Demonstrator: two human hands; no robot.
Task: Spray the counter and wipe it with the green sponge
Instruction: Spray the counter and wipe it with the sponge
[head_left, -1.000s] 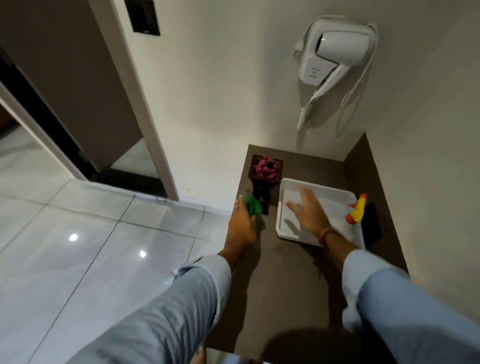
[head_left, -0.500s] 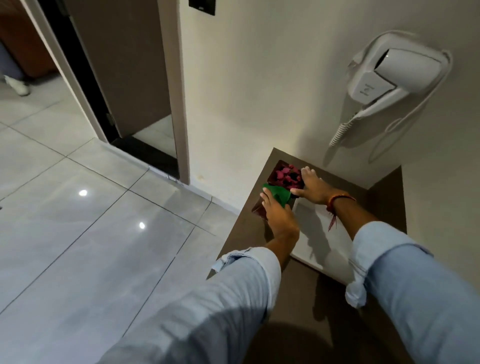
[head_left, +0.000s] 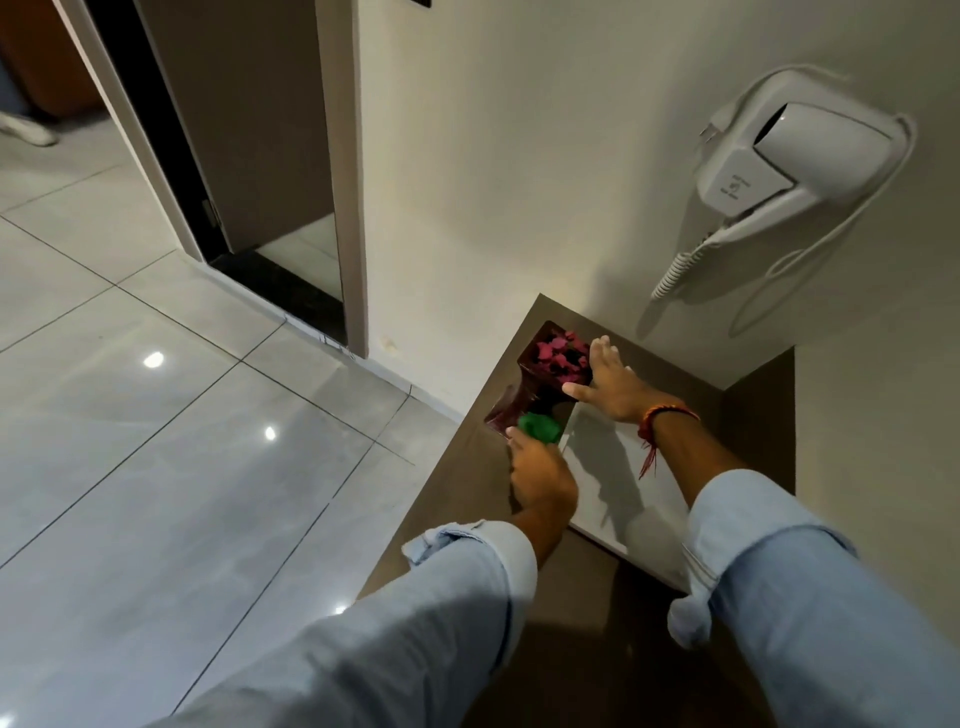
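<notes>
The dark brown counter (head_left: 457, 493) fills a wall corner at the lower right. My left hand (head_left: 540, 480) presses the green sponge (head_left: 540, 427) onto the counter near its left edge, right at the foot of a dark vase (head_left: 524, 387) filled with pink petals. My right hand (head_left: 608, 382) rests against the vase's right side, fingers spread, thumb over the corner of the white tray (head_left: 623, 499). The spray bottle is hidden from view.
A white hairdryer (head_left: 789, 166) hangs on the wall above the counter with its coiled cord. Grey floor tiles (head_left: 182, 441) drop away left of the counter edge. A doorway (head_left: 249, 156) stands at the upper left.
My right hand left the tray and reached the vase's side. My left hand with the sponge slid in under the vase base. The camera swung left, hiding the spray bottle.
</notes>
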